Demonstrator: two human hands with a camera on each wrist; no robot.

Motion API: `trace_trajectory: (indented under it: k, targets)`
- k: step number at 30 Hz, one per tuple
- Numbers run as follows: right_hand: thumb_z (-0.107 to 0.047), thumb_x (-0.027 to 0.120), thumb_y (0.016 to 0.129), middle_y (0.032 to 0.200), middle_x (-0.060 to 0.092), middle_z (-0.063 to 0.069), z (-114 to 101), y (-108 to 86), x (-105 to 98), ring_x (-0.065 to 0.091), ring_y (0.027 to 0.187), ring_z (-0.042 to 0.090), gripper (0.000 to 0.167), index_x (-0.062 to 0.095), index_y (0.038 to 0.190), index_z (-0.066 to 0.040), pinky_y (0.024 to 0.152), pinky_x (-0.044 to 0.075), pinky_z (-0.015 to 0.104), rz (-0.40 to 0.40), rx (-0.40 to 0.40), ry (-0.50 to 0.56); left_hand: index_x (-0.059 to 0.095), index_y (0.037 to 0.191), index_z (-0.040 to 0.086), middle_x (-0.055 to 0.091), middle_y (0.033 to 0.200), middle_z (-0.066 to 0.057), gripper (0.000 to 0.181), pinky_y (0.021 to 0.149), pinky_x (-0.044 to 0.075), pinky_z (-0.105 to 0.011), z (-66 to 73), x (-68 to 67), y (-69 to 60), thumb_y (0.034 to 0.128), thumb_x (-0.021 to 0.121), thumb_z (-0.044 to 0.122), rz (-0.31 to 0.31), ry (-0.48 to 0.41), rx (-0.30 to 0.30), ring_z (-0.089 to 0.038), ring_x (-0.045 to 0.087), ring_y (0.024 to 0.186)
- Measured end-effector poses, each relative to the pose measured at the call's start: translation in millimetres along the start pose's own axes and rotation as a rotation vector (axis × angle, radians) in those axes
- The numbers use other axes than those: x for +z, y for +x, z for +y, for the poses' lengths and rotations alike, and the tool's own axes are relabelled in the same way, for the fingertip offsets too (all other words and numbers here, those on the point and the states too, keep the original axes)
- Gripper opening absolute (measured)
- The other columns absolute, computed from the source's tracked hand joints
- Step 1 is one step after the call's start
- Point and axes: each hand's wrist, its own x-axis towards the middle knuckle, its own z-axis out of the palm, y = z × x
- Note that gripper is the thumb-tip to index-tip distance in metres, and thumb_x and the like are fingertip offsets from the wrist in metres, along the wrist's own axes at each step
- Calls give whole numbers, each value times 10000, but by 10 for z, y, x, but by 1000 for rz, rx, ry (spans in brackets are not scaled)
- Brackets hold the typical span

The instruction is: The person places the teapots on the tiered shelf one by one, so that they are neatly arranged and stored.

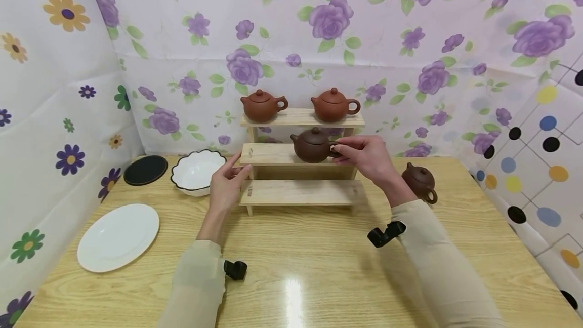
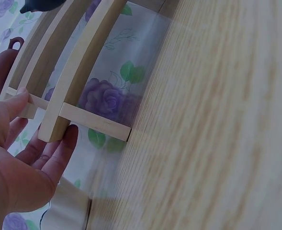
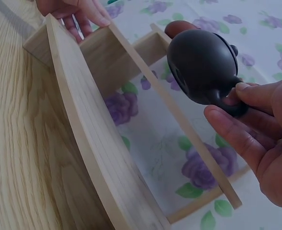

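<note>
By its handle, my right hand (image 1: 366,158) pinches a dark brown teapot (image 1: 313,147) at the middle tier of a three-tier wooden stand (image 1: 300,192). In the right wrist view the dark teapot (image 3: 203,64) shows its rounded underside, with thumb and fingers (image 3: 263,96) at the handle. Whether its base touches the board is hard to tell. My left hand (image 1: 226,183) grips the stand's left end; the left wrist view shows thumb and fingers (image 2: 59,160) around the board ends. Two reddish-brown teapots, one left (image 1: 261,107) and one right (image 1: 332,106), sit on the top tier.
Another dark brown teapot (image 1: 419,181) stands on the table right of the stand, close to my right forearm. To the left are a white scalloped bowl (image 1: 196,168), a black round coaster (image 1: 146,170) and a white plate (image 1: 118,237). Flowered cloth (image 1: 282,24) hangs behind the table.
</note>
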Motion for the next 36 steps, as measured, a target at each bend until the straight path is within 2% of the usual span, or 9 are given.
trace_trajectory:
  k: [9, 18, 21, 28, 36]
  targets:
    - [-76, 692, 1026, 1102, 770, 260, -15, 97, 140, 801, 810, 153, 294, 717, 1264, 95, 797, 646, 356, -16, 21, 2, 620, 1488, 345, 688, 1053, -2, 498, 681, 470, -173, 10, 3, -8, 1009, 750, 311, -1, -15, -7, -82, 604, 949]
    - [-17, 685, 1015, 959, 791, 86, -40, 221, 291, 804, 796, 170, 289, 690, 1252, 149, 788, 646, 367, -60, 27, 100, 616, 1491, 346, 698, 1070, -29, 501, 692, 472, -176, 1, -7, -6, 1011, 748, 297, 1, -17, -1, -87, 608, 961]
    - [-3, 677, 1015, 936, 787, 71, -54, 263, 333, 802, 786, 170, 288, 684, 1255, 157, 781, 646, 359, -68, 31, 121, 614, 1496, 341, 711, 1088, -45, 511, 697, 477, -178, -3, -12, 2, 1006, 754, 295, -1, -9, 12, -85, 619, 959]
    - [-17, 700, 1006, 996, 773, 134, -78, 315, 437, 804, 789, 199, 283, 694, 1242, 138, 787, 646, 374, -79, 63, 142, 617, 1491, 349, 698, 1093, -54, 499, 715, 490, -185, -17, -15, 3, 1010, 747, 312, -5, 11, 20, -90, 620, 959]
    - [-5, 688, 1010, 1066, 744, 209, -98, 377, 534, 804, 797, 203, 281, 700, 1257, 127, 794, 646, 388, -103, 65, 123, 603, 1503, 343, 684, 1083, -36, 511, 737, 488, -180, -6, -25, 6, 1012, 743, 331, -17, 5, 1, -86, 609, 983]
